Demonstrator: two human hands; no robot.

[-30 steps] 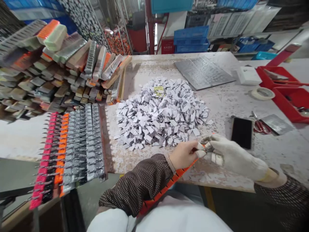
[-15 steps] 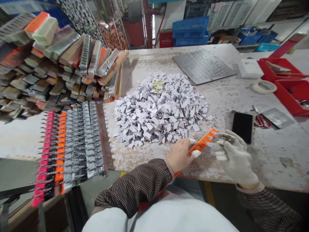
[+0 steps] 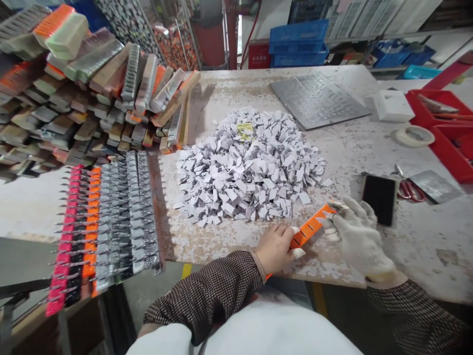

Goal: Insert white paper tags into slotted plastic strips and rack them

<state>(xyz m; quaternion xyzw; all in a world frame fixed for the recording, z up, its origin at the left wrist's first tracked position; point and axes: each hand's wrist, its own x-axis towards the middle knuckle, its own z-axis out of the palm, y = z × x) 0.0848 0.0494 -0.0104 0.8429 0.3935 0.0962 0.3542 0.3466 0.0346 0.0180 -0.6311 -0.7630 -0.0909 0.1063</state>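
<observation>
left hand [image 3: 275, 249] closed on orange plastic strip [image 3: 308, 232] | gloved right hand [image 3: 356, 236] pinching its far end | white paper tags [image 3: 247, 167] heaped mid-frame on worktop [image 3: 424, 236]

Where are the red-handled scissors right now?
In the head view, the scissors lie on the right side of the table, between the phone and a grey metal plate, just beyond the gloved right hand.

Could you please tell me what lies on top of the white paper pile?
A small yellow slip sits on the white paper pile; the bench beneath it is covered and cannot be seen.
</observation>
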